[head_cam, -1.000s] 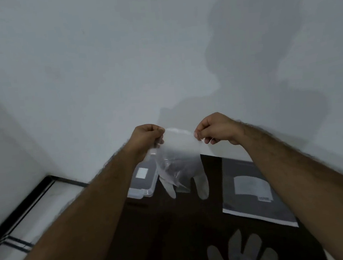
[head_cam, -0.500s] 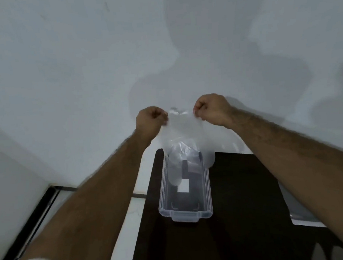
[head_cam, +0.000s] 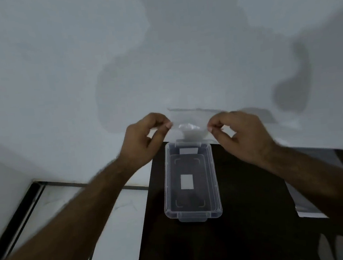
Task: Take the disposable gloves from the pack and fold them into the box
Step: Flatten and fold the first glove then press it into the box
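A thin clear disposable glove [head_cam: 189,121] is stretched flat between my two hands, above the far end of the box. My left hand [head_cam: 144,137] pinches its left edge with thumb and forefinger. My right hand [head_cam: 237,133] pinches its right edge the same way. Part of the glove bunches and hangs down in the middle. The clear plastic box [head_cam: 192,183] lies open on the dark table [head_cam: 246,216], long side pointing away from me, with a white label on its bottom. It holds nothing that I can see.
The grey glove pack [head_cam: 309,200] lies at the table's right side, partly behind my right forearm. Another clear glove [head_cam: 342,247] lies at the lower right corner. A white wall stands just behind the table. White tiled floor with black lines lies to the left.
The view has shifted so the box sits in the middle. My hands have moved apart and pulled the hanging glove into a flat, wider sheet above the box's far end.
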